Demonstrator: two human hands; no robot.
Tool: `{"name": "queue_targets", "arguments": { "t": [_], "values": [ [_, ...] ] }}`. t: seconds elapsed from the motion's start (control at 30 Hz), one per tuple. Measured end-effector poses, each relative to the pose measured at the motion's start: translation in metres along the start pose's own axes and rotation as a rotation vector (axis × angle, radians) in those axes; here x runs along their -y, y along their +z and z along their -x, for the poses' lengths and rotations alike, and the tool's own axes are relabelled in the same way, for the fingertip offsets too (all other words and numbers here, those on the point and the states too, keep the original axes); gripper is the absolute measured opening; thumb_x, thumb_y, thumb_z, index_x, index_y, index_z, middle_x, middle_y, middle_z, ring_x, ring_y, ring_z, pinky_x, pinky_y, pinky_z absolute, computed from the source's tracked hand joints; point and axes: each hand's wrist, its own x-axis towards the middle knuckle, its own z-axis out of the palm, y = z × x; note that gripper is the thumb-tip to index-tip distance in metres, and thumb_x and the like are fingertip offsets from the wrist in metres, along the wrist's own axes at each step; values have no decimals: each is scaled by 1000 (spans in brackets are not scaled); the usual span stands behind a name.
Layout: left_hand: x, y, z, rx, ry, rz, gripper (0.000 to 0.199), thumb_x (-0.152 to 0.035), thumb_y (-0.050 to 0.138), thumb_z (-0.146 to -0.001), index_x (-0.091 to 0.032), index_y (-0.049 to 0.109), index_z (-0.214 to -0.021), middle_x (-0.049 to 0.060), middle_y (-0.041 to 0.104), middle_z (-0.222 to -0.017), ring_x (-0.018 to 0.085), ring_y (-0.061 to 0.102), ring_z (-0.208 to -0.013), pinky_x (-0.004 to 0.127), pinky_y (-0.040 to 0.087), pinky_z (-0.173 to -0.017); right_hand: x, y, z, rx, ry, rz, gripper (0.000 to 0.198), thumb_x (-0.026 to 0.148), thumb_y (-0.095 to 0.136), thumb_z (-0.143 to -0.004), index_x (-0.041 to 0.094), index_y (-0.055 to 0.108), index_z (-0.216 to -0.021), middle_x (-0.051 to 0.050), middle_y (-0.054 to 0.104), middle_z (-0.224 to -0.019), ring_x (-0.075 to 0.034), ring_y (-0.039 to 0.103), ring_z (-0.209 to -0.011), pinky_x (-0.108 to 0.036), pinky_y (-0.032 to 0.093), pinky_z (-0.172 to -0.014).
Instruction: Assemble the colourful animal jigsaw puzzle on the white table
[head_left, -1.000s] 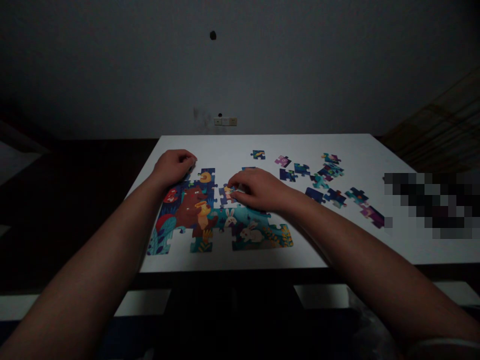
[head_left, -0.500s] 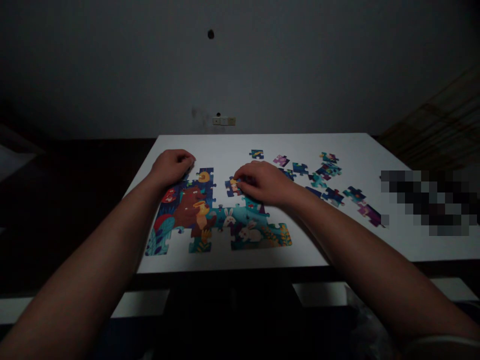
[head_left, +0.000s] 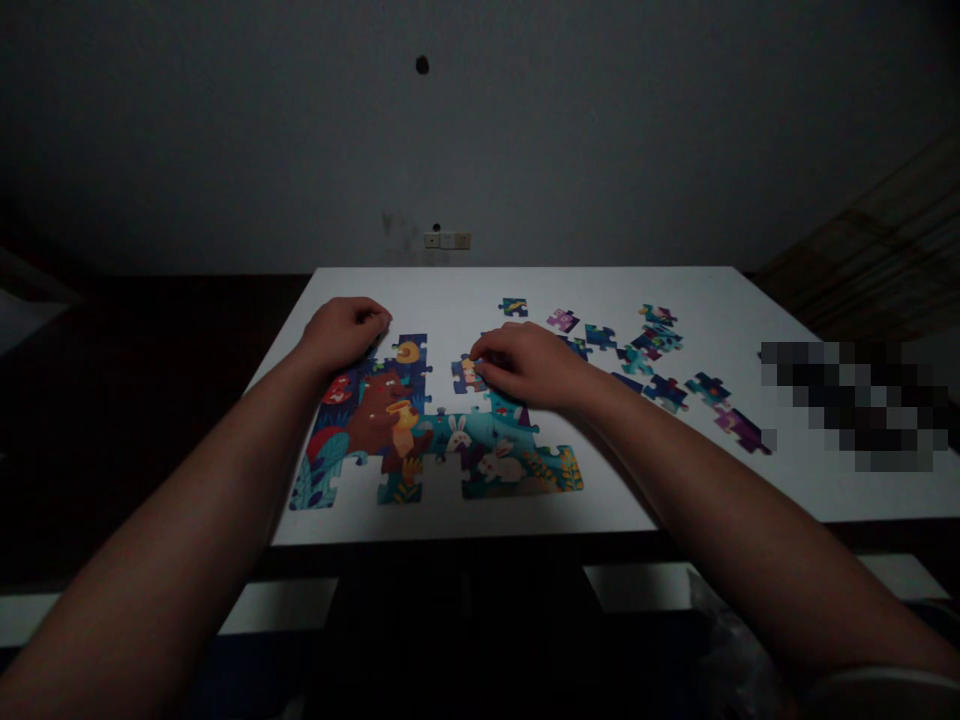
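Apparently, right hand (head_left: 529, 366) on puzzle piece (head_left: 462, 377)

No text, label, brand, number or sign can be read.
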Motion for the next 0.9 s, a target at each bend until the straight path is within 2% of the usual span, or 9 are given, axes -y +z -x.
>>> {"name": "queue_targets", "arguments": {
  "t": [0.37,0.9],
  "values": [
    [-1,0,0,5,15,1,33,-47,74,-91,-23,93,-103,14,92,-110,37,82,-105,48,62,-100,1,-1,0,25,7,6,27,29,69,-113,20,90,-129,-11,88,-108,-26,72,-95,-39,46,-90],
    [1,1,0,5,0,3,34,-47,74,-92,-23,93,-105,14,92,-111,37,81,-105,51,63,-102,-1,0,1,19,4,-22,24,30,70,-113,22,88,-125,-10,87,-105,-26,72,-93,-40,47,-89]
  ]
}}
